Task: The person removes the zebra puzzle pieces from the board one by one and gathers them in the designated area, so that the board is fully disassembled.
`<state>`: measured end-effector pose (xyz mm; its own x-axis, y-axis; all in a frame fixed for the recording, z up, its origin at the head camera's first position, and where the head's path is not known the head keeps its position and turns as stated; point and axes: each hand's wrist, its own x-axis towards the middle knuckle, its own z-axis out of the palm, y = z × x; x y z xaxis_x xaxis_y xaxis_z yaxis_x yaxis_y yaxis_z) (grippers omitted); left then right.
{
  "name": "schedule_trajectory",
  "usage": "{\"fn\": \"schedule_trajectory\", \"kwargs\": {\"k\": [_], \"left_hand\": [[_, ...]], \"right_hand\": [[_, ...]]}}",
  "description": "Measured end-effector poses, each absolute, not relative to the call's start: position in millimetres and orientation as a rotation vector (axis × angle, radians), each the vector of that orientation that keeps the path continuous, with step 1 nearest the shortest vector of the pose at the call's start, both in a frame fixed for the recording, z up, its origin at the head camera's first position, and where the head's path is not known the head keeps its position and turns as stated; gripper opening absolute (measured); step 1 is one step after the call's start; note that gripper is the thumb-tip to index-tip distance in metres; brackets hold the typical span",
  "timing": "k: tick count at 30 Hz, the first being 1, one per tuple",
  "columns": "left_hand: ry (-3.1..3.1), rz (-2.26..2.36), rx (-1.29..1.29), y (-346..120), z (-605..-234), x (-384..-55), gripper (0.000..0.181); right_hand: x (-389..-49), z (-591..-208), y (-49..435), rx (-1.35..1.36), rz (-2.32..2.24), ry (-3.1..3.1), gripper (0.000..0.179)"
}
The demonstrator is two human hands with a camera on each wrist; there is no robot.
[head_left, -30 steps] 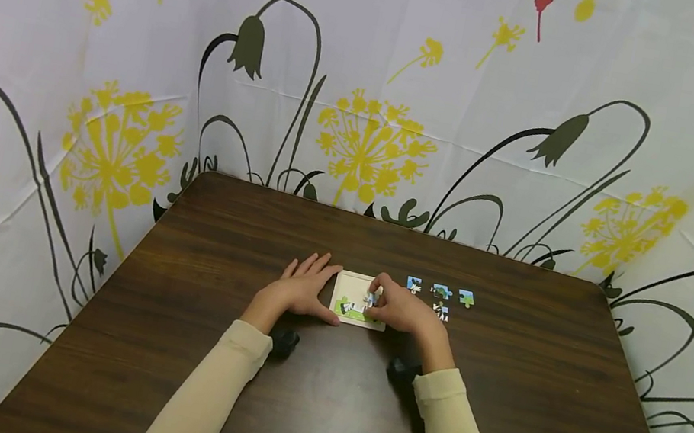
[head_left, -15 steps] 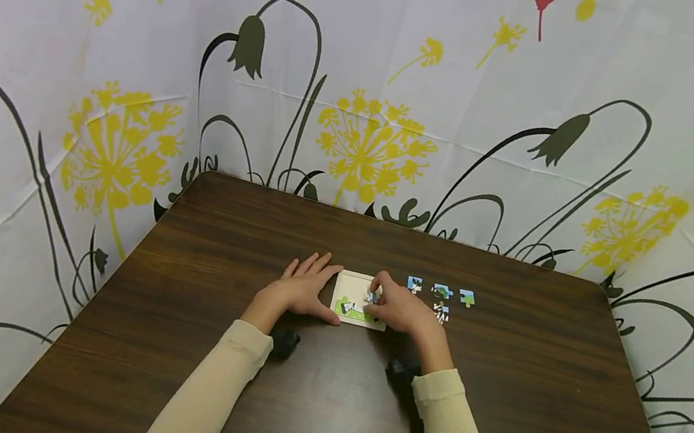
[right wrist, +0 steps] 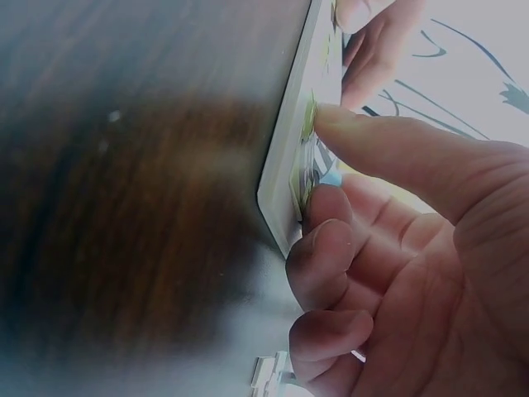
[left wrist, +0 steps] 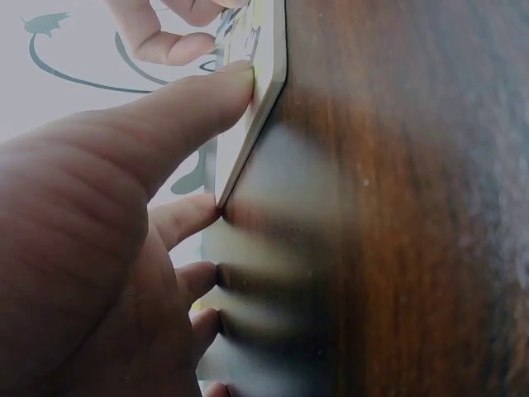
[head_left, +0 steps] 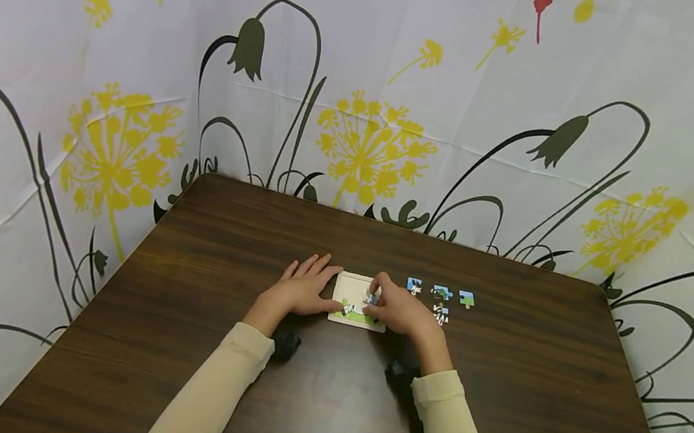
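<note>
A small pale wooden puzzle tray [head_left: 352, 282] lies on the dark table, with green, black and white picture pieces [head_left: 354, 314] along its near side. My left hand [head_left: 300, 293] rests at the tray's left side with fingers spread and straight. Its thumb [left wrist: 194, 103] presses on the near left part of the tray. Over the right half, my right hand [head_left: 405, 310] pinches a blue and white jigsaw piece [head_left: 371, 300] between thumb and fingers, low against the fitted pieces. In the right wrist view the fingers hide most of that piece [right wrist: 331, 177].
Several loose jigsaw pieces [head_left: 441, 293] lie just right of the tray, one of them [head_left: 440, 313] close beside the right hand. The brown wood-grain table [head_left: 312, 412] ends at a white flower-printed cloth [head_left: 375, 59] behind it.
My left thumb has shifted from the tray's near left corner up onto the fitted pieces. The right hand stays in nearly the same place, still pinching the jigsaw piece.
</note>
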<state>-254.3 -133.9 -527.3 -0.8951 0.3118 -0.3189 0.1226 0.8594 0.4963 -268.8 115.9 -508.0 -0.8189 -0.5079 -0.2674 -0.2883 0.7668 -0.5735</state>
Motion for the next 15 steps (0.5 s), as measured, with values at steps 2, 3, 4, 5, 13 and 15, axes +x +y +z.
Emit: {"fn": "schedule_trajectory", "kwargs": {"k": [2, 3, 4, 5, 13, 15], "left_hand": [[2.645, 0.679, 0.319, -133.7, -527.2, -254.0, 0.090], [2.647, 0.681, 0.317, -133.6, -527.1, -253.8, 0.090], [2.648, 0.680, 0.314, -133.4, -527.1, -253.7, 0.090], [2.649, 0.682, 0.312, -133.2, -527.0, -253.6, 0.090], [2.654, 0.691, 0.305, -132.3, -526.8, -253.4, 0.089], [2.653, 0.695, 0.305, -132.6, -526.5, -253.6, 0.089]], "right_hand": [[-269.0, -508.6, 115.9, -0.607, -0.729, 2.556, 0.032], [-269.1, -509.1, 116.0, -0.610, -0.725, 2.560, 0.032], [-269.2, -509.1, 116.1, -0.614, -0.724, 2.564, 0.031], [-269.2, -508.9, 116.2, -0.618, -0.725, 2.568, 0.030], [-270.0, -506.7, 117.7, -0.644, -0.761, 2.579, 0.024], [-270.4, -506.6, 117.7, -0.642, -0.771, 2.580, 0.024]]}}
